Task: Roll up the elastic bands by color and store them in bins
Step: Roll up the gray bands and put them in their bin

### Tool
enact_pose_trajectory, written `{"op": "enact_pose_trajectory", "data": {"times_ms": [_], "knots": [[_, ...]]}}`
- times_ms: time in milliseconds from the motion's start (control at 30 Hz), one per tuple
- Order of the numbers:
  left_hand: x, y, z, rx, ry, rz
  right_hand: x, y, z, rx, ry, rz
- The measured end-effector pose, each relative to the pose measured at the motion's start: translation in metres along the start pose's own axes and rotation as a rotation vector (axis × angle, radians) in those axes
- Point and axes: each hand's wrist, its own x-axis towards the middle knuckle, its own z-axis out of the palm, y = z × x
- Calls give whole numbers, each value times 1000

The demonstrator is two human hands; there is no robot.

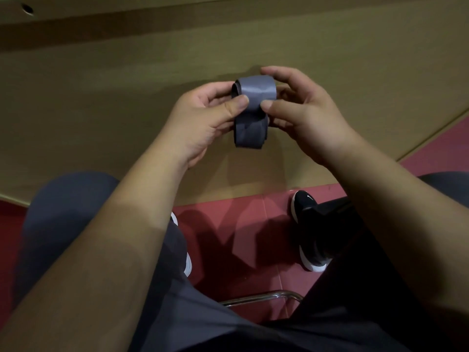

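you are looking down past your knees at your two hands, held up in the middle of the frame in front of a tan wooden panel [127, 102]. between them is a grey elastic band [251, 110], partly wound into a roll at its top, with a loose flat tail hanging down below your thumbs. your left hand [203, 123] sits left of the band, thumb pressed on its front and fingers curled behind it, pinching it. your right hand [304, 115] sits right of the band, thumb tip on the front beside the other thumb, fingers curved round the roll's right side and over its top. lower in the frame are your dark trousers [165, 288], a black shoe [308, 224] on a red floor [233, 237], and a curved metal bar [266, 295].
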Motion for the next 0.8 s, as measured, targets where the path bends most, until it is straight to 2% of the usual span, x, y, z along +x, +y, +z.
{"op": "enact_pose_trajectory", "data": {"times_ms": [200,500,633,800], "knots": [[2,0,-4,-13,-30,75,-1,-2,4,90,-3,19],[0,-6,-5,76,-150,75,0,-5,4,1,72,-29],[-3,-3,-3,178,-231,108,-2,-6,1,-136,94,-63],[1,-7,-5,342,-105,188,-6,-6,0,-268,38,-72]]}}
